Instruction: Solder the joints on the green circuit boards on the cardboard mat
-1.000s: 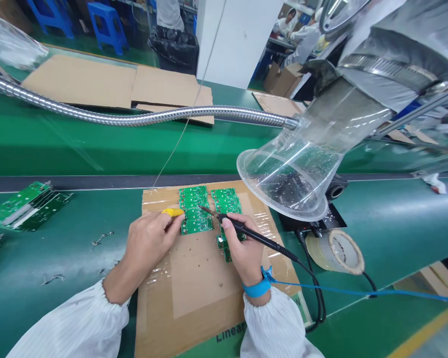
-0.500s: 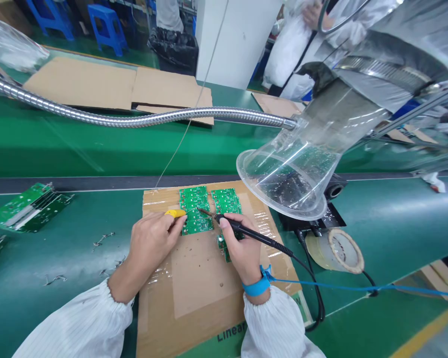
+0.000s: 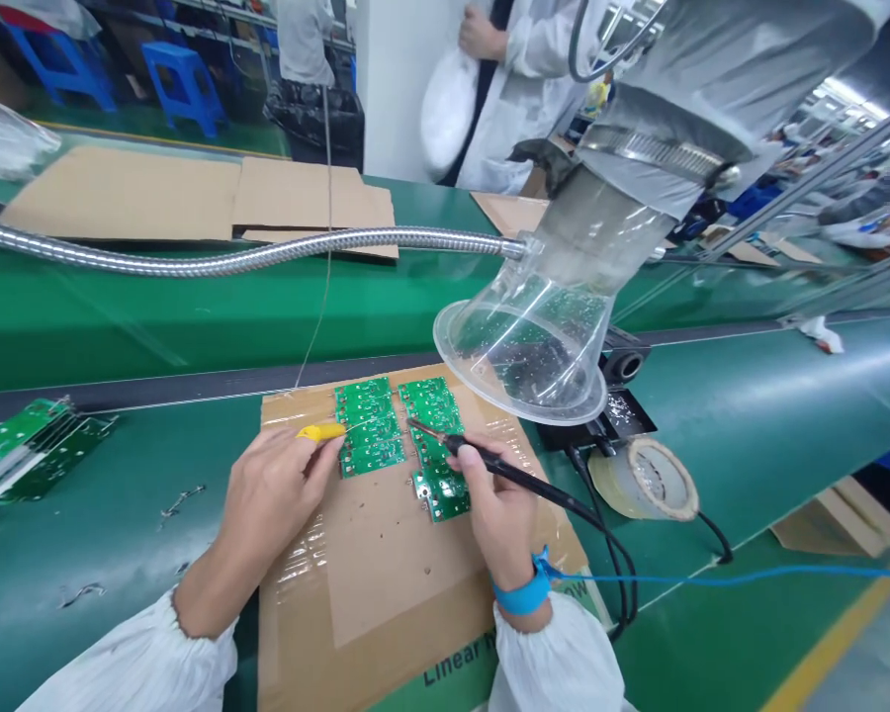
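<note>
"On the cardboard in front of you, what has just changed?"

"Your soldering iron. Half a second ago its tip was over the left green board; now it shows by the gap, near the left edge of the right green board. You can't tell from this view whether it touches anything."

"And your hands?"

"Your right hand pinches the iron's black handle between thumb and fingers. Your left hand pinches a yellow holder, and the thin wire coming from it still reaches over the left green board."

"So what does that mean for your work?"

"Iron and wire were close together on the left green board; now they are apart. That suggests you are between touches, probably with no wire melting just now. Both boards lie flat on the cardboard, side by side, with another green board just below the right one. If the iron swings wide, it could brush a part you mean to leave alone."
</note>
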Available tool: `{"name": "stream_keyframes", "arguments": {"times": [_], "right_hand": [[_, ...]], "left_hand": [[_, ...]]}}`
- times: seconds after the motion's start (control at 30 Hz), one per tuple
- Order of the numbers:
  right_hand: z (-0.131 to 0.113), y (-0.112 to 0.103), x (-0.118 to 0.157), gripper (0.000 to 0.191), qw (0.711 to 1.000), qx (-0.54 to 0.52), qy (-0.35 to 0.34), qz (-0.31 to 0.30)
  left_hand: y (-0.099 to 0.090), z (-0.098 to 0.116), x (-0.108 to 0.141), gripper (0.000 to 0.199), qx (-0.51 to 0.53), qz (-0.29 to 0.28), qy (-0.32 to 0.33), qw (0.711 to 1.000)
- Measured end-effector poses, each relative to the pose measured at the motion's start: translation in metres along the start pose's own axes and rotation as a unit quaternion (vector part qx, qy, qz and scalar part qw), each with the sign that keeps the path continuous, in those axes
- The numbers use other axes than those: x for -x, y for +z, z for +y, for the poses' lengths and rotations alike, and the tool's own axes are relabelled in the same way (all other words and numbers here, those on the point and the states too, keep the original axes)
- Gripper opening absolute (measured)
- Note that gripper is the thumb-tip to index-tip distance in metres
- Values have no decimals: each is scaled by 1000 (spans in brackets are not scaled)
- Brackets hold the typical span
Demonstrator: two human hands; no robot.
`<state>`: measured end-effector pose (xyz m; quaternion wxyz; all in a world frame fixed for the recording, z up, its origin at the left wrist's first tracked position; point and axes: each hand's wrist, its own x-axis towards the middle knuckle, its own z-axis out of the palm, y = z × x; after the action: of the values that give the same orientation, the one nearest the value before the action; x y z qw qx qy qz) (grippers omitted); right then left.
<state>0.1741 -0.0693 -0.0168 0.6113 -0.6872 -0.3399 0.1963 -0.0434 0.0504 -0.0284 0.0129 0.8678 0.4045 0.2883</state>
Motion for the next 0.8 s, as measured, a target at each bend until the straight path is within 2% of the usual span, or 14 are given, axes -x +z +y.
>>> {"name": "stream_keyframes", "arguments": {"times": [0.1, 0.17, 0.4, 0.57, 0.63, 0.7, 0.8], "right_hand": [[-5, 17, -2, 19, 996, 49, -46, -56], [-6, 24, -5, 17, 994, 64, -65, -67], [3, 29, -8, 18, 994, 70, -59, -66], [-2, 27, -10, 20, 996, 57, -42, -52], [-7, 18, -11, 23, 999, 30, -24, -11], [-10, -1, -11, 31, 999, -7, 6, 42], [-8, -46, -7, 42, 988, -64, 63, 122]], "left_hand": [[3, -4, 1, 45, -24, -8, -16, 1000], [3, -5, 2, 46, -33, -13, -29, 999], [1, -1, 2, 48, -54, 7, -34, 998], [2, -2, 2, 45, -55, 17, -44, 997], [1, -3, 2, 43, -42, 11, -51, 998], [-1, -4, 1, 44, -23, 3, -56, 998], [-4, -6, 2, 42, 44, 21, -70, 996]]}}
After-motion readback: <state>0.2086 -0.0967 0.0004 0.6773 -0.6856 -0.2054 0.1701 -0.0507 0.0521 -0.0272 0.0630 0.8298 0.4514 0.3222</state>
